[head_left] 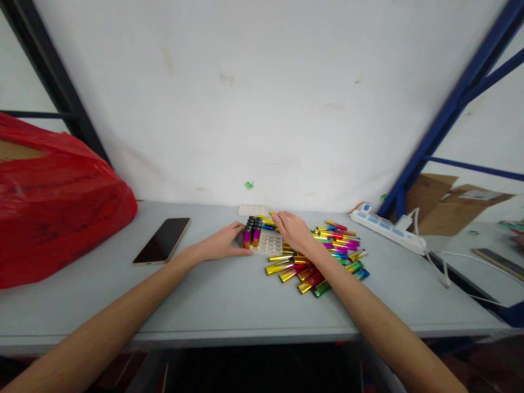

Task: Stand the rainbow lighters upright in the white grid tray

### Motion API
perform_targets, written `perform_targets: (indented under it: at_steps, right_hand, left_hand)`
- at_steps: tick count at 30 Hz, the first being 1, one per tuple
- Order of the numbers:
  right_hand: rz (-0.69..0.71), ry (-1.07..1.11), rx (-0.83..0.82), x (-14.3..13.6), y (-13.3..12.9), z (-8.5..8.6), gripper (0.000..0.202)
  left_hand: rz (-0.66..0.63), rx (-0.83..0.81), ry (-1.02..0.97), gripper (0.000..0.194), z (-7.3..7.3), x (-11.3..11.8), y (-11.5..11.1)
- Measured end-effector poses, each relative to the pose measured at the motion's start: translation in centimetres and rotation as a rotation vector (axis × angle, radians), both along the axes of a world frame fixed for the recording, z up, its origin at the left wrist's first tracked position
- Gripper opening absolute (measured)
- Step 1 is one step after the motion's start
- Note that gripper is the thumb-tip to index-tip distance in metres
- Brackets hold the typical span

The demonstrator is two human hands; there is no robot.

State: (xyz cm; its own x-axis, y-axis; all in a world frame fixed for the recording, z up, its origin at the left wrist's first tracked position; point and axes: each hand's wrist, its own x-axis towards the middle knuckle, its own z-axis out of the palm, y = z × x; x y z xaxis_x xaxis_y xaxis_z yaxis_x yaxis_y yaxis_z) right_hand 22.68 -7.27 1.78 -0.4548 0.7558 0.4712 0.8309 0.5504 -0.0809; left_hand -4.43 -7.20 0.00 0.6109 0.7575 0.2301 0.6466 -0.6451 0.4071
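Left hand (221, 243), bare: thumb and fingers parted in a wide curve around the left end of a white moulded tray (273, 244) with round cells; no grip visible. Right hand (291, 230), bare: fingers drawn together beyond the tray's far right corner, a small yellow tip (272, 213) showing at them; whether it was pinched could not be told.

Table (204, 305), pale grey, flat: bore all the items below.

Loose lighters (298, 261), slim, shiny metallic, in gold, red, green, blue and magenta: heaped flat right of the tray, partly hidden by the right forearm. Handling: likely best drawn singly, without dragging neighbours.

Tray: between the hands, its right part showing bare cells. Handling: a light brace at the edge seemed enough to stop sliding.

Upright lighters (256, 234), black-topped, purple running to orange: close-set at the tray's left end, just beside the left hand. Handling: prone to tipping if knuckles brushed them.

Second tray (252, 209), white, small: beyond, near the white wall (270, 109).
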Motion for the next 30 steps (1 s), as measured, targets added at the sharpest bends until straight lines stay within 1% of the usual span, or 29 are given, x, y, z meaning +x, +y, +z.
perform_targets:
  at_steps: [2, 4, 6, 8, 12, 17, 19, 22, 24, 27, 30]
  right_hand:
    - [0.055, -0.007, 0.012, 1.7, 1.5, -0.5, 0.047]
    - [0.119, -0.022, -0.014, 3.0, 2.9, -1.4, 0.045]
    - [0.156, -0.033, -0.092, 3.8, 3.8, -2.2, 0.046]
    - [0.133, -0.037, -0.171, 4.2, 4.3, -2.6, 0.046]
    - [0.024, -0.041, -0.237, 4.4, 4.3, -2.0, 0.036]
    - [0.026, 0.006, -0.256, 5.3, 3.6, -1.2, 0.022]
    - [0.037, 0.003, -0.252, 5.6, 3.3, -1.1, 0.021]
    - [0.033, 0.030, -0.213, 5.8, 3.1, -0.9, 0.027]
    - [0.032, 0.106, -0.164, 5.7, 3.0, -0.6, 0.031]
    - [0.051, 0.276, -0.090, 5.5, 2.7, -0.2, 0.034]
    - [0.075, 0.432, -0.092, 5.1, 2.3, -0.2, 0.036]
  left_hand:
    - [-0.001, -0.003, 0.009, 0.076, 0.0, 0.0, -0.1]
    - [0.004, -0.006, 0.022, 0.077, 0.1, 0.1, -0.1]
    - [0.015, -0.012, 0.031, 0.078, 0.2, 0.1, -0.2]
    - [0.017, -0.018, 0.033, 0.077, 0.3, 0.2, -0.3]
    - [0.001, -0.019, 0.015, 0.073, 0.5, 0.2, -0.4]
    - [0.012, -0.020, 0.003, 0.073, 0.5, 0.3, -0.5]
    - [0.017, -0.022, 0.000, 0.074, 0.5, 0.3, -0.5]
    - [0.014, -0.032, 0.014, 0.076, 0.6, 0.2, -0.5]
    - [0.015, -0.036, 0.018, 0.077, 0.6, 0.2, -0.5]
    - [0.018, -0.042, 0.017, 0.078, 0.8, 0.3, -0.6]
    - [0.027, -0.047, 0.005, 0.076, 0.9, 0.3, -0.7]
